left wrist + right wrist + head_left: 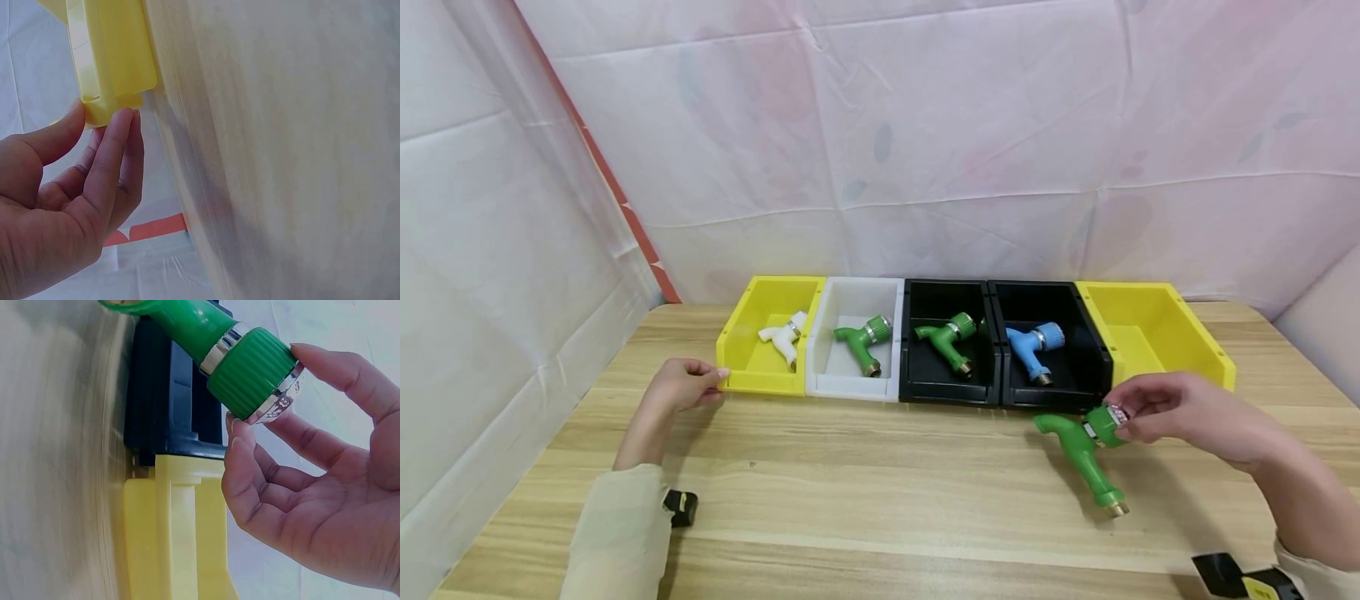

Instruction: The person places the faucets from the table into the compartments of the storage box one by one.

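Observation:
My right hand (pixel 1187 417) pinches the ribbed knob end of a green tap (pixel 1086 458) between thumb and fingertips, in front of the right-hand bins. The tap's spout points left and its brass threaded end points down toward me. In the right wrist view the fingertips sit at the knob's silver rim, and the green tap (pixel 250 369) is partly cut off by the frame. At the left end of the row, my left hand (pixel 685 385) pinches the front corner of a yellow bin (pixel 767 382). The left wrist view shows thumb and fingers on the yellow bin's corner (pixel 119 56).
A white tap (pixel 786 337) lies in the left yellow bin. Green taps lie in the white bin (pixel 853 387) and the adjoining black bin (pixel 943 393). The other black bin (pixel 1093 358) holds a blue tap (pixel 1036 350). Another yellow bin (pixel 1206 342) ends the row. Cloth (pixel 925 125) hangs behind.

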The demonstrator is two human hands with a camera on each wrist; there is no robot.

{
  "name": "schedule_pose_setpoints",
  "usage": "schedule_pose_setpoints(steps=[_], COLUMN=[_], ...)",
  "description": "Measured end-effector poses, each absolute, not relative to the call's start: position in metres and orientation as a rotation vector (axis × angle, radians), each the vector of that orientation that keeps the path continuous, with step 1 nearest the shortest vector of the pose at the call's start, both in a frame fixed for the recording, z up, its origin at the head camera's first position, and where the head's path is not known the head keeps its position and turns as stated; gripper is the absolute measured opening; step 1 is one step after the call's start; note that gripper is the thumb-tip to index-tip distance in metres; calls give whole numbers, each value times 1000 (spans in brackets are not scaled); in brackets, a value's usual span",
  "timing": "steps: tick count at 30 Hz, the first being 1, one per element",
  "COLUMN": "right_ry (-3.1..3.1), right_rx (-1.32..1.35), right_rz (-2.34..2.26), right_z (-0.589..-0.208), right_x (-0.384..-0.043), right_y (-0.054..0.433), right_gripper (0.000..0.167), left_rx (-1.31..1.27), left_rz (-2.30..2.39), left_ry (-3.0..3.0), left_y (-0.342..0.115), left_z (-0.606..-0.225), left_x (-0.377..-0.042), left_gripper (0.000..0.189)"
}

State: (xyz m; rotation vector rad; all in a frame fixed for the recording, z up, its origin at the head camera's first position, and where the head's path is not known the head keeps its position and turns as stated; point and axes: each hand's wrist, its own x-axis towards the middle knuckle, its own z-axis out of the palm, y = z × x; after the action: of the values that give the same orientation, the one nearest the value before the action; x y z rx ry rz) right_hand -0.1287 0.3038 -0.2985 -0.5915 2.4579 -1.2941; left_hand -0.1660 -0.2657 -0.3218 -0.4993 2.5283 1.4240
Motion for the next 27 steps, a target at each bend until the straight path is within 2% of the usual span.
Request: schedule_pose_setpoints(steps=[18, 27], right_ry=[2583, 2687], right_rx=[-462, -303], right_rz=[-1236, -1160], right_z=[-297, -297], right_x=[-125, -125], right_y=[328, 339], right_gripper=[22, 23], left_rx=[-504, -497], left_rz=[1390, 1402], left_ry=[2543, 2540], left_y=[-266, -267], left_z=[-322, -322], left_x=[-167, -168], left_gripper=[29, 29])
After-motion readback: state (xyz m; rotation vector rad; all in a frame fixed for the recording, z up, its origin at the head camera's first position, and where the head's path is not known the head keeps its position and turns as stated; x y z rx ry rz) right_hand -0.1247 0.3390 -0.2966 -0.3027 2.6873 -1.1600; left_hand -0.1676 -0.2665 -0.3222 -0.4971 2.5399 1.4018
